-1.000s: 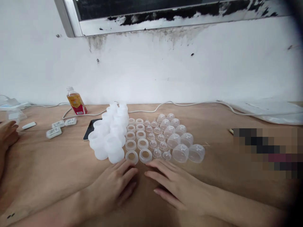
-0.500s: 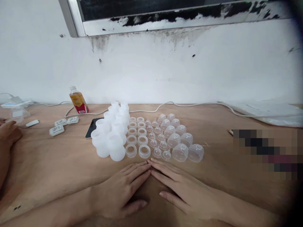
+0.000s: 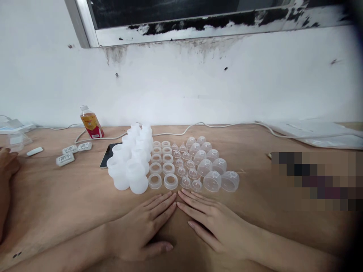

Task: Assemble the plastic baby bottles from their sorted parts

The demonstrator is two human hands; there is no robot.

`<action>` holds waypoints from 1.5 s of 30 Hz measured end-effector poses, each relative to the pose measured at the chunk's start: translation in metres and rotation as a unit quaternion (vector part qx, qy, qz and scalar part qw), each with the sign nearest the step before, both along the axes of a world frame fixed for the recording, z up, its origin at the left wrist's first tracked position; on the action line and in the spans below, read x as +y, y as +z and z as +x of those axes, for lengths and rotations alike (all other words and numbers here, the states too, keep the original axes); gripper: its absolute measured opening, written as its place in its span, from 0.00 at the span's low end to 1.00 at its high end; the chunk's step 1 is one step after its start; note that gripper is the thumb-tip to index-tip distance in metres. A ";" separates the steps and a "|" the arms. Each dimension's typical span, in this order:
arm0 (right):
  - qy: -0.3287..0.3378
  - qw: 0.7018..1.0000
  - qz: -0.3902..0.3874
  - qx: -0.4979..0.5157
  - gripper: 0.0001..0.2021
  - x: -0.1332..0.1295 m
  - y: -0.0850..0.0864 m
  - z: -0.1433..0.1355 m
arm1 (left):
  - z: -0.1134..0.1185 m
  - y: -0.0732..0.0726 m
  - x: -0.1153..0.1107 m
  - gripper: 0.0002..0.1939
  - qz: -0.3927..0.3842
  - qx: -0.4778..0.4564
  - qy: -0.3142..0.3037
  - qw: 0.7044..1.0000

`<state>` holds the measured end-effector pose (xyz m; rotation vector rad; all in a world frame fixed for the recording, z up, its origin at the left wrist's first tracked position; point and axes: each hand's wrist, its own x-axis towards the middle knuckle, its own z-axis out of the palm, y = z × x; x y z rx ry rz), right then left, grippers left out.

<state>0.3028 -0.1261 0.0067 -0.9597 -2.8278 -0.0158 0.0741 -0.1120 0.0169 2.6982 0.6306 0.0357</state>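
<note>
My left hand lies flat on the wooden table, fingers stretched out and holding nothing. Opposite it my right hand rests the same way, its fingertips close to those of the left. Just beyond the fingers stand parts in rows. At the left are milky white baby bottles, upright and crowded together. Beside them lie two columns of clear collar rings, then two columns of clear silicone nipples. Transparent domed caps form the columns at the right.
A dark phone lies partly behind the bottles. Further left are a drink bottle, small labelled cases and another person's hand. A white cable runs along the wall; a plastic bag lies at the back right.
The view has shifted slightly, so everything on the table sits a little further left. Both my hands stay flat in the same place before the rows.
</note>
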 end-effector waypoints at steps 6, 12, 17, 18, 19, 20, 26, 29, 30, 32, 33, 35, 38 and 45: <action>-0.001 1.000 0.009 -0.018 0.21 0.000 0.000 0.002 | 0.000 -0.002 0.003 0.37 0.008 0.003 -0.004 1.000; 0.011 0.998 0.067 0.008 0.19 -0.001 -0.005 0.000 | 0.001 0.000 0.001 0.36 0.059 -0.004 -0.009 0.998; -0.045 0.973 0.219 0.053 0.13 0.012 0.006 0.007 | 0.011 -0.001 0.004 0.14 0.203 -0.037 0.033 0.978; -0.080 0.965 0.245 0.043 0.12 0.017 0.010 0.009 | 0.014 -0.001 0.007 0.13 0.242 -0.042 0.038 0.969; -0.112 0.958 0.262 0.029 0.12 0.022 0.014 0.012 | 0.018 -0.001 0.011 0.13 0.281 -0.046 0.041 0.958; -0.132 0.954 0.269 0.014 0.11 0.027 0.017 0.015 | 0.022 -0.002 0.015 0.13 0.319 -0.050 0.046 0.945; -0.088 0.967 0.240 -0.017 0.09 0.039 0.031 0.022 | 0.036 -0.010 0.031 0.14 0.393 -0.038 0.045 0.918; -0.062 0.970 0.235 0.012 0.10 0.029 0.032 0.018 | 0.037 -0.015 0.029 0.14 0.387 -0.048 0.068 0.918; -0.050 0.973 0.225 0.017 0.10 0.025 0.030 0.016 | 0.036 -0.016 0.028 0.15 0.387 -0.049 0.087 0.917; -0.031 0.983 0.182 0.017 0.09 0.018 0.023 0.010 | 0.037 -0.016 0.027 0.18 0.386 -0.036 0.115 0.915; -0.032 0.988 0.148 0.020 0.08 0.014 0.018 0.008 | 0.037 -0.015 0.028 0.18 0.385 -0.025 0.118 0.915; -0.062 0.995 0.058 0.050 0.06 0.009 0.008 0.004 | 0.038 -0.014 0.030 0.17 0.380 -0.002 0.110 0.919; -0.132 0.980 -0.066 0.135 0.12 0.004 -0.003 0.001 | 0.040 -0.011 0.033 0.17 0.355 0.008 0.119 0.927; -0.126 0.968 -0.117 0.183 0.06 0.002 -0.012 0.001 | 0.043 -0.023 0.025 0.20 0.240 -0.035 0.183 0.953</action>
